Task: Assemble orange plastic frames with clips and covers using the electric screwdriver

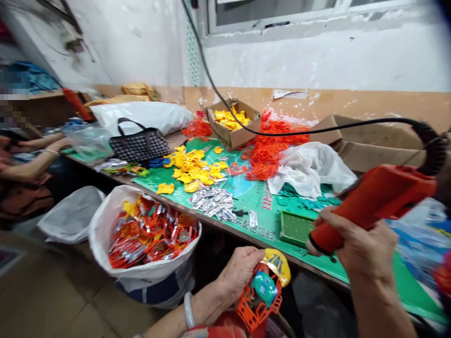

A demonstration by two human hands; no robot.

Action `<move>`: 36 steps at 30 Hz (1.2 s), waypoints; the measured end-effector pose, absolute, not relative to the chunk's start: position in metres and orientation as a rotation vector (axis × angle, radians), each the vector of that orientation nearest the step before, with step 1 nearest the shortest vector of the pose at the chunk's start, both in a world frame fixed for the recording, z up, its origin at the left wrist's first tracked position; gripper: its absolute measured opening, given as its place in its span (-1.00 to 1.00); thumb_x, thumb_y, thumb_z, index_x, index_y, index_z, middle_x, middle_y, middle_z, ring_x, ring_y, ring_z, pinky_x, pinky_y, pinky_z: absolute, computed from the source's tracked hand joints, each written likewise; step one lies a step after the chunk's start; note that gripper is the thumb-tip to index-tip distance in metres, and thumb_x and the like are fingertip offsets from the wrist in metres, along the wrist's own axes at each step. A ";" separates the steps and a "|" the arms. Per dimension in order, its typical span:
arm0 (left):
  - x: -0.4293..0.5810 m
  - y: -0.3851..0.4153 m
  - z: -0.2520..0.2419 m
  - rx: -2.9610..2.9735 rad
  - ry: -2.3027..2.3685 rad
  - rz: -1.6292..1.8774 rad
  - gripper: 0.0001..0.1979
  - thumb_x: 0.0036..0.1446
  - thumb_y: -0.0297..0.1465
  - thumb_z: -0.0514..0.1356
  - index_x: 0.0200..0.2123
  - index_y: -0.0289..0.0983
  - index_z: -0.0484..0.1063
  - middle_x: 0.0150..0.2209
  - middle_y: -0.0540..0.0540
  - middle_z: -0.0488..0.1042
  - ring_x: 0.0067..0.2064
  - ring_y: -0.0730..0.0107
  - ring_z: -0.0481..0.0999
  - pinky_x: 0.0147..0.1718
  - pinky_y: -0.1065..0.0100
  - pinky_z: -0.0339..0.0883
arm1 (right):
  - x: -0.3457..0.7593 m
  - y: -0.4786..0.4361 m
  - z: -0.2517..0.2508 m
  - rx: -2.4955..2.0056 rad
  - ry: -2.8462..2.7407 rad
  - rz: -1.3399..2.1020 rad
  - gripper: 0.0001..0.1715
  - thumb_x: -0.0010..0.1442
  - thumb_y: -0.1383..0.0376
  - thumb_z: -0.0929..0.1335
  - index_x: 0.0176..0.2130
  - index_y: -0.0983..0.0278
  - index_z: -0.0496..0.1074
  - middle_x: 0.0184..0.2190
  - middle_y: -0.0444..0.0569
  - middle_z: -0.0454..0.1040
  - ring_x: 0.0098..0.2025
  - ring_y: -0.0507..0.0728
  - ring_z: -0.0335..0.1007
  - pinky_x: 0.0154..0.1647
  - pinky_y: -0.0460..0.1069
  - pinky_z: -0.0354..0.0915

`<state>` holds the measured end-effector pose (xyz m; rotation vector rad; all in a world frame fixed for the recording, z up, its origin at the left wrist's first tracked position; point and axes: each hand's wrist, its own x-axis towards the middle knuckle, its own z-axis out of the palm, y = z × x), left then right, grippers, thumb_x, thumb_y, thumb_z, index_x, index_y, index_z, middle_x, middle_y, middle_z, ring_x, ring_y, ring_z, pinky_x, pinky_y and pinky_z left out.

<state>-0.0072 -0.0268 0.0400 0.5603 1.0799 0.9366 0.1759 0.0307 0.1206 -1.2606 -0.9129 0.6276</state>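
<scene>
My left hand (240,270) pinches a small plastic toy assembly (259,307) with an orange-red frame, a green middle piece and a yellow end piece. It is held in front of the table's edge, low in the view. My right hand (366,239) is wrapped round a red electric screwdriver (373,206), whose tip points down and left above the table. A black cord (338,127) runs from the screwdriver's back end across the view. Near the tip lies a green tray (294,228) with a grid of holes, apparently holding small screws.
On the green-covered table (253,244) lie yellow parts (193,166), silvery strips (213,203) and orange frames (271,145). A white sack (102,244) of mixed parts stands below its edge. A cardboard box (232,138) and a checked handbag (141,145) sit behind. A co-worker's arms (38,152) reach in at left.
</scene>
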 end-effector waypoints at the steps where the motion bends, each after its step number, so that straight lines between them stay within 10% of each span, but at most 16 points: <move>1: -0.008 -0.030 0.039 0.558 1.091 0.946 -0.71 -0.17 -0.22 0.33 -0.63 -0.29 0.36 -0.69 0.11 0.28 -0.61 0.55 0.19 -0.57 0.44 0.04 | 0.176 0.031 0.123 -1.332 -0.873 0.610 -0.68 -0.28 0.23 0.56 -0.47 0.32 0.51 -0.57 -0.09 0.47 -0.57 0.08 0.32 -0.56 0.02 0.24; 24: -0.044 -0.059 0.044 0.352 0.852 1.065 -0.85 0.06 -0.37 0.30 -0.38 -0.36 0.51 -0.52 -0.09 0.56 -0.55 0.38 0.51 -0.50 0.38 0.41 | 0.206 0.107 0.116 -1.289 -1.249 0.344 -0.47 -0.06 0.19 0.39 -0.07 0.31 0.43 -0.22 -0.01 0.53 -0.25 0.14 0.48 -0.20 0.04 0.41; 30: -0.049 -0.055 0.040 0.335 0.840 1.098 -0.83 0.04 -0.36 0.32 -0.35 -0.37 0.53 -0.51 -0.10 0.58 -0.55 0.38 0.51 -0.51 0.38 0.42 | 0.176 0.081 0.092 -1.461 -1.287 0.105 -0.23 0.09 0.21 0.33 0.24 0.32 0.11 0.21 0.28 0.17 0.07 0.29 0.30 0.00 0.22 0.32; 36: -0.068 -0.046 0.033 0.338 0.905 1.231 -0.76 -0.09 -0.33 0.41 -0.38 -0.35 0.52 -0.50 -0.03 0.57 -0.54 0.47 0.47 -0.52 0.46 0.37 | 0.109 0.074 0.040 -1.659 -1.834 0.341 -0.74 0.26 0.23 0.35 -0.09 0.32 0.43 -0.13 0.01 0.49 -0.13 0.12 0.45 -0.09 0.10 0.41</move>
